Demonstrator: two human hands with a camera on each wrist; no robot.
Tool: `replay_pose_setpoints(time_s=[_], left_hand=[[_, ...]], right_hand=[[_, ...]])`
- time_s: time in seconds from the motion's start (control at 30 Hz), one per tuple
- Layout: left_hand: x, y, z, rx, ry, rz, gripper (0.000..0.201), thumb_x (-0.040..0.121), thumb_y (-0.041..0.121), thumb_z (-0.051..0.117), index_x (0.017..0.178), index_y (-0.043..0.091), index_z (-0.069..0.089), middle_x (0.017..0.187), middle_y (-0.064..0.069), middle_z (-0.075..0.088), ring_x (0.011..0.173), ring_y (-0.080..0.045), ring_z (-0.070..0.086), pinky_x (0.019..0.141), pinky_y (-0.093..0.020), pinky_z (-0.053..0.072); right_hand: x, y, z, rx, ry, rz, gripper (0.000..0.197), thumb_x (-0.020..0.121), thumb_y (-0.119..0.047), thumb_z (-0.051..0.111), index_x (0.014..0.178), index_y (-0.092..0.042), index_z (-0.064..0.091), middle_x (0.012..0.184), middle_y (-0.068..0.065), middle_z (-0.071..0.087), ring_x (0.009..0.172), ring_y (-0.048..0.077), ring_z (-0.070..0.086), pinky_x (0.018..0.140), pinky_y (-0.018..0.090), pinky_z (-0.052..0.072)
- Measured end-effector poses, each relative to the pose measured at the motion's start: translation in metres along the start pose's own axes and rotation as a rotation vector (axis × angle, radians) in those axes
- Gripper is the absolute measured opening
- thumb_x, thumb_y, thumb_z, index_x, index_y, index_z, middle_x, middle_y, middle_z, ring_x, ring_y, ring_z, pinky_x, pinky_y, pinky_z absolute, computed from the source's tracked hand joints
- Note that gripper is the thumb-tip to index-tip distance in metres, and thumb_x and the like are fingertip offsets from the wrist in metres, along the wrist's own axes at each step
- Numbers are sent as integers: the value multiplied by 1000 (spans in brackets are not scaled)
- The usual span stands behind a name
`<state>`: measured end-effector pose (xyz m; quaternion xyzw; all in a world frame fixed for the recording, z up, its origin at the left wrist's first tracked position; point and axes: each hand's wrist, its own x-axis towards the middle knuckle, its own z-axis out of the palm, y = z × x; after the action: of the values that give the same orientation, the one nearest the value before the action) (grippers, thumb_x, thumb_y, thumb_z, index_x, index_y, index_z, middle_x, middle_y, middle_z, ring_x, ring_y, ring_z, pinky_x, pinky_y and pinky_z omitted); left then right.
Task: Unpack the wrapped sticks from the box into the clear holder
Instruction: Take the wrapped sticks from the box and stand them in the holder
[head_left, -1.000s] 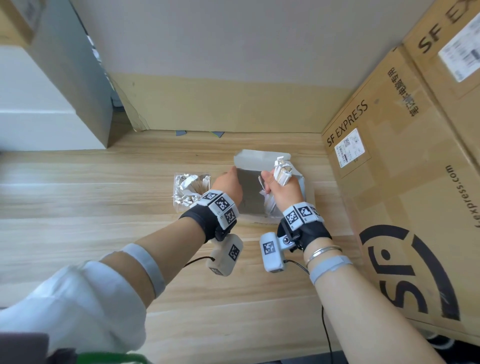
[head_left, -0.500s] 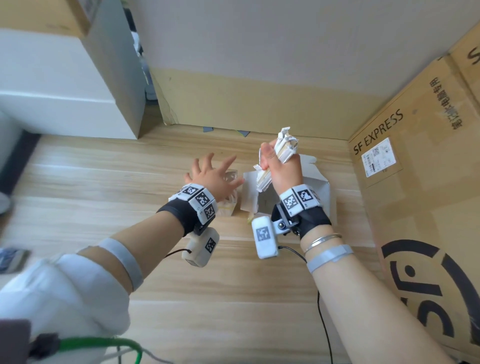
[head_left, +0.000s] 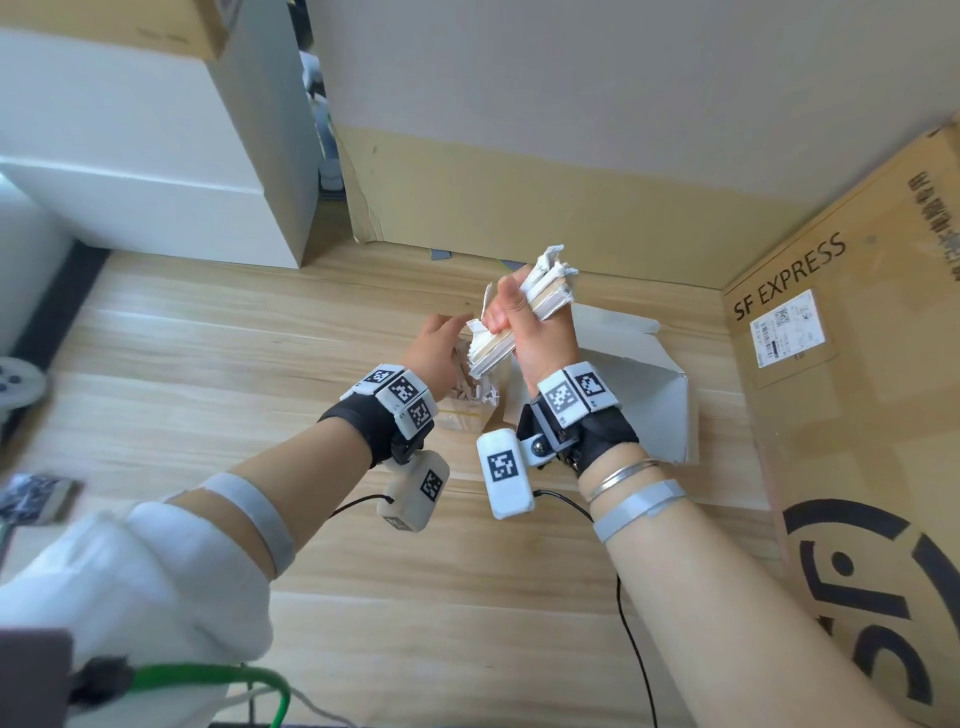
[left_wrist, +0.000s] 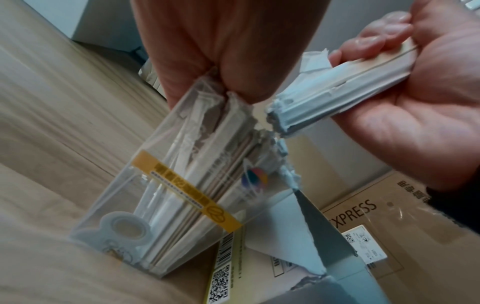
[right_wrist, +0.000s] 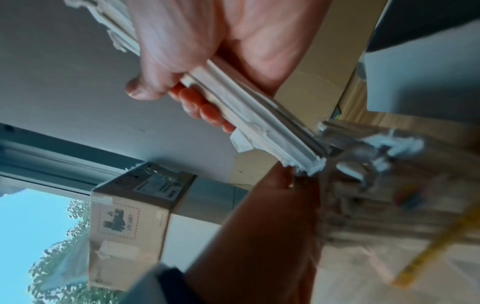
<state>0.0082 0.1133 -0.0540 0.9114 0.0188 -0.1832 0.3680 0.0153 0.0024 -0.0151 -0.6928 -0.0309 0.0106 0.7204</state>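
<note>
My right hand (head_left: 519, 327) grips a bundle of paper-wrapped sticks (head_left: 545, 291) in its fist, tilted, with the lower end just above the clear holder (head_left: 467, 413). The holder (left_wrist: 145, 185) stands on the table, wears a yellow band and has several wrapped sticks standing in it. My left hand (head_left: 439, 348) reaches over its top. In the left wrist view the left hand's fingers (left_wrist: 187, 61) and thumb close on the stick tops at the rim. The bundle (left_wrist: 337, 98) ends beside them. The open white box (head_left: 649, 395) lies behind my right wrist.
A large SF Express carton (head_left: 857, 415) walls off the right side. A cardboard sheet (head_left: 519, 218) leans on the back wall. A white block (head_left: 156, 156) stands at the back left. A dark flat object (head_left: 31, 499) lies at the wooden table's (head_left: 208, 364) left edge.
My right hand lifted the bundle out of the box and carried it left above the holder. My left hand left the box, spread open, then came down on the holder's top.
</note>
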Motion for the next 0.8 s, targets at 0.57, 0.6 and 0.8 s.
replay_pose_setpoints(time_s=[0.57, 0.6, 0.8], left_hand=[[5, -5, -7, -303, -75, -95, 45, 97, 3, 26, 136, 9, 47, 146, -17, 35, 132, -29, 41, 104, -30, 38], [5, -4, -8, -321, -89, -97, 44, 97, 5, 26, 135, 8, 47, 146, -16, 36, 132, -30, 41, 106, -33, 39], [3, -2, -9, -333, -107, -94, 46, 101, 15, 18, 135, 9, 48, 140, -23, 46, 133, -30, 38, 109, -36, 33]], right_hand=[[-20, 17, -6, -915, -150, 239, 5, 78, -35, 65, 82, -38, 63, 133, -5, 43, 124, 26, 32, 106, 38, 33], [-18, 21, -7, -928, -133, 168, 14, 78, -35, 66, 91, -31, 70, 131, -5, 45, 122, 26, 35, 103, 36, 34], [-18, 33, -7, -1098, -261, 231, 26, 89, -30, 54, 112, -30, 67, 146, -7, 38, 133, 28, 25, 110, 41, 23]])
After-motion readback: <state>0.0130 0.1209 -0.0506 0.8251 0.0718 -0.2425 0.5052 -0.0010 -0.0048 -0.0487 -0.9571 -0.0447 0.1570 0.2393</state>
